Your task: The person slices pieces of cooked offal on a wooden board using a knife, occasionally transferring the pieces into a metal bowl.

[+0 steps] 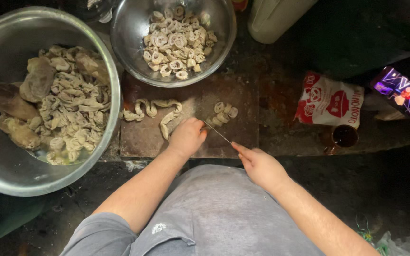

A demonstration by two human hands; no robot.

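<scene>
My left hand [186, 136] presses down on a long pale strip of intestine [169, 119] that lies across a dark wooden cutting board [138, 140]. My right hand [258, 164] grips a knife [216, 132], its thin blade angled up and left toward the left hand's fingers. A few cut rings [223, 114] lie on the board just right of the blade. More uncut strip [141, 110] curls toward the board's left edge.
A large steel basin [5, 166] at left holds whole offal. A smaller steel bowl [134, 42] behind the board holds several cut rings. At right lie a red-and-white packet [328, 100], a dark cup [344, 136], a lit phone [402, 92].
</scene>
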